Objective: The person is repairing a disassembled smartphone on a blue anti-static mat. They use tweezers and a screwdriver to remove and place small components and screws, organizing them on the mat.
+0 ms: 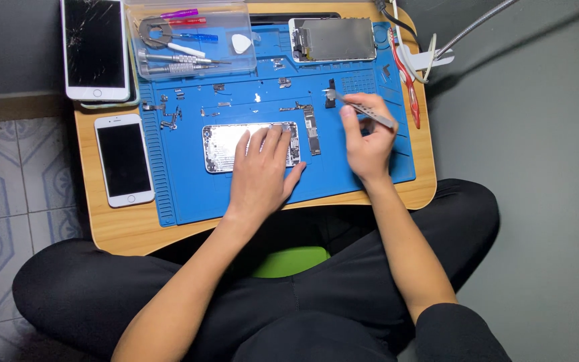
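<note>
- An opened silver phone housing, rectangular and lying lengthwise, is seen at the middle of a blue silicone work mat, with its bare metal inside turned up.
- The left hand is laid palm down over the right half of the housing; its fingers are stretched out flat and slightly spread, with nothing clasped, the fingertips resting near the housing's far edge and the thumb splayed toward the right on the mat.
- The left forearm is extended diagonally from the lower left, up over the lap.
- A narrow dark circuit board is placed upright on the mat just right of the housing, between the two hands.
- The right hand is held above the mat to the right of the board, the wrist bent inward; its fingers are curled and pinched around slim metal tweezers, whose tip is pointed up and left toward a small dark part.
- Small screws and brackets are scattered on the mat's upper left area.
- A detached phone screen panel is laid at the mat's top edge, and a clear plastic box of small tools to its left.
- A white phone with a cracked screen and a white phone with a dark, whole screen are set on the wooden lap table, left of the mat.
- Red-handled scissors are laid along the mat's right border.
</note>
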